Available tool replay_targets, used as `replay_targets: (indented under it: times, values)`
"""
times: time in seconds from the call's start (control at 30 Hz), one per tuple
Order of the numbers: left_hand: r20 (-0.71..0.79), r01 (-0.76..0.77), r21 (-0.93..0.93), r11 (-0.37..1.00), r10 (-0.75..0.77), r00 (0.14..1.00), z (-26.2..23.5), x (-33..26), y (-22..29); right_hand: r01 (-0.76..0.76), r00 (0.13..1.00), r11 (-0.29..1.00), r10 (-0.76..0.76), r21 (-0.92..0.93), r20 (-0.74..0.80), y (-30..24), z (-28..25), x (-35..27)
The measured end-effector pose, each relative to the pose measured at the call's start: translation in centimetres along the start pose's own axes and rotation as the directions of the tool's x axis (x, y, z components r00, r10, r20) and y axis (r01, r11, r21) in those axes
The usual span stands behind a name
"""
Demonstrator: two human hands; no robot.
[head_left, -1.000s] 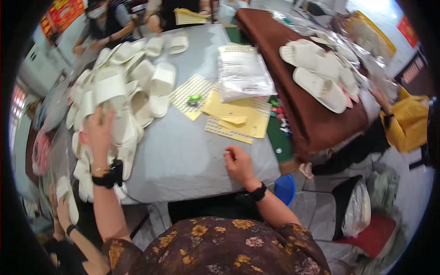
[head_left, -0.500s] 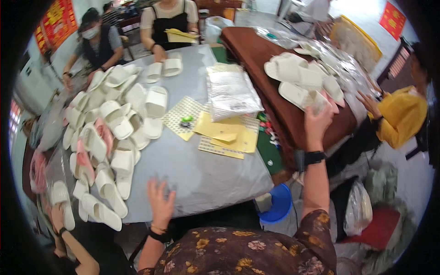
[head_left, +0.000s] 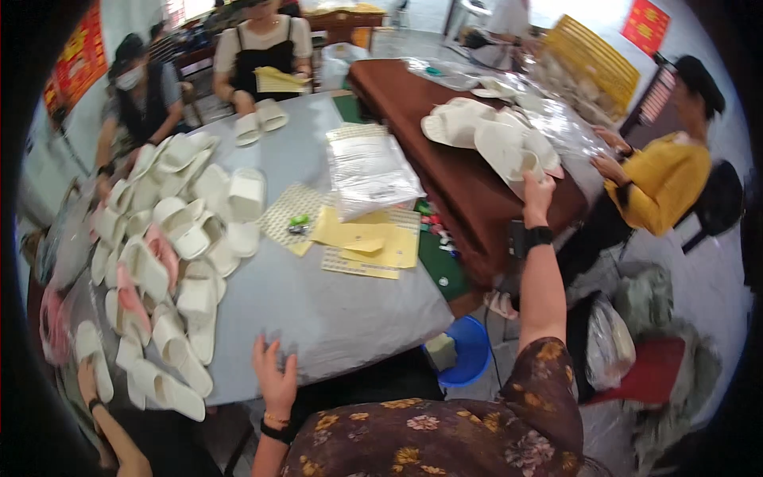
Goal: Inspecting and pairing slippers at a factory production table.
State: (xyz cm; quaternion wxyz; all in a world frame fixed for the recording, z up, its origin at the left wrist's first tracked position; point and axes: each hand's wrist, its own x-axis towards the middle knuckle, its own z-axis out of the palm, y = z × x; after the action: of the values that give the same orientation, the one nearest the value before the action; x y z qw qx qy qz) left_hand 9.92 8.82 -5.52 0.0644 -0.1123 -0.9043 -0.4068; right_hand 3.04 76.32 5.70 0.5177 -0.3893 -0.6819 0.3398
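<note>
**Q:** White slippers (head_left: 509, 147) — where do they lie, and which hand meets them?

**A:** They lie heaped on the brown counter (head_left: 445, 183) at upper right. The right hand (head_left: 539, 191) reaches up to the nearest slipper of the heap, fingers closed on its edge. A black wristband (head_left: 539, 236) sits on that wrist.

**Q:** And the left hand?

**A:** The left hand (head_left: 274, 374) is open, fingers spread, at the near edge of the grey counter (head_left: 318, 302), holding nothing.

**Q:** What surrounds these?

**A:** On the grey counter, yellow sheets (head_left: 369, 238) lie under a stack of clear plastic bags (head_left: 369, 171), with a perforated mat (head_left: 296, 216) just beside them. A large spread of white slippers (head_left: 171, 238) covers the counter's left part. Below the counter's corner stands a blue bucket (head_left: 469, 350). A person in yellow (head_left: 660, 187) sits at the far side of the brown counter, hands on clear plastic wrap (head_left: 556, 127). Two seated people (head_left: 199, 71) are at the far end.
</note>
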Motion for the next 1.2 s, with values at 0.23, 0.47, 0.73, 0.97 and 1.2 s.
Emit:
replay_targets:
  times: [0.23, 0.47, 0.73, 0.97, 1.2]
  values:
    - [0.028, -0.017, -0.041, 0.999, 0.018, 0.999, -0.5, 0.8, 0.0, -0.401, 0.916, 0.722, 0.312, 0.564, 0.252, -7.9, -7.2, 2.4]
    - [0.021, -0.002, -0.096, 0.995, 0.005, 1.0, -0.8, 0.5, 0.9, -0.332, 0.94, 0.683, 0.185, 0.65, 0.285, -16.5, -10.2, -0.7]
    - [0.035, 0.076, -0.075, 0.994, -0.074, 0.997, -1.4, 0.9, 1.2, 0.122, 0.762, 0.733, -0.501, 0.669, 0.41, -22.4, -10.2, -8.7]
    - [0.15, 0.23, -0.621, 0.75, -0.174, 0.973, -1.7, 2.0, 1.8, -0.147, 0.385, 0.84, -0.438, 0.522, 0.812, -25.7, -8.8, -19.9]
    - [0.164, 0.242, -0.692, 0.68, -0.178, 0.97, -1.8, 2.2, 1.8, -0.318, -0.222, 0.901, -0.375, 0.297, 0.9, -24.5, -4.4, -25.8]
